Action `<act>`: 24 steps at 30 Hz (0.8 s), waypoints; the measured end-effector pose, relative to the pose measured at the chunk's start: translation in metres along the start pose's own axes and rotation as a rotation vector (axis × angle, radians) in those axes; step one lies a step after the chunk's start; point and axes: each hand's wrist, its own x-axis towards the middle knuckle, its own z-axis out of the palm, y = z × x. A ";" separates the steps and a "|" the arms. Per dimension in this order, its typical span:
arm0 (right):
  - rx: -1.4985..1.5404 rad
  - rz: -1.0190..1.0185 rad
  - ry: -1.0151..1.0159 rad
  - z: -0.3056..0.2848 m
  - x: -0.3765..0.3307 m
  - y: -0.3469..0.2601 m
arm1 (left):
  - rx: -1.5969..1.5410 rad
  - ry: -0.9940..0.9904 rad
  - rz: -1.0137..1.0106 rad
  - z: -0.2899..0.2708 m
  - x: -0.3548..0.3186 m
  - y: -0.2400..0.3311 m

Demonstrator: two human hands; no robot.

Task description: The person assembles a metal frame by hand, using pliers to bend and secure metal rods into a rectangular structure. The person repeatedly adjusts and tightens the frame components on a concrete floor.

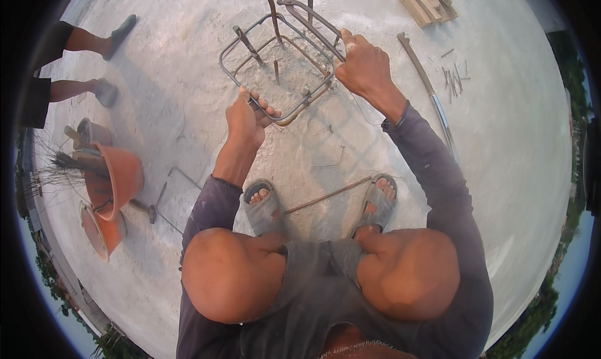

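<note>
My left hand (pixel 248 116) is closed around the near left corner of a bent steel stirrup (pixel 226 73), a rounded square ring. My right hand (pixel 366 68) grips the long handles of metal pincers (pixel 308 13), whose head points up and left, past the ring's far side. Upright rebar ends (pixel 274 22) rise from the concrete within and beside the ring. Below it lies a second, rusty stirrup (pixel 305 51). Whether the pincers' jaws touch anything is hard to make out.
At left, orange buckets (pixel 122 177) hold tools and a bundle of thin wire (pixel 78 163); a hammer (pixel 147 210) lies beside them. Another person's legs (pixel 87 41) stand at upper left. A long bar tool (pixel 432 93), nails (pixel 454 80), planks (pixel 422 2) and a rusty rod (pixel 328 195) lie around.
</note>
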 end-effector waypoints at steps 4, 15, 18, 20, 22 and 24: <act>0.018 -0.066 0.024 -0.012 0.000 0.003 | 0.017 -0.033 -0.013 -0.002 -0.004 0.004; 0.850 -0.243 0.015 -0.067 -0.061 0.042 | 0.315 0.129 0.108 -0.038 -0.039 0.037; 0.857 -0.287 -0.380 -0.043 -0.103 0.037 | 0.272 0.172 0.266 -0.072 -0.056 0.046; 0.856 -0.278 -0.611 -0.013 -0.124 0.031 | 0.279 0.234 0.391 -0.101 -0.081 0.053; 0.841 -0.272 -0.748 0.019 -0.146 0.021 | 0.315 0.435 0.453 -0.129 -0.116 0.057; 0.713 -0.264 -0.843 0.049 -0.155 0.014 | 0.498 0.572 0.531 -0.158 -0.170 0.060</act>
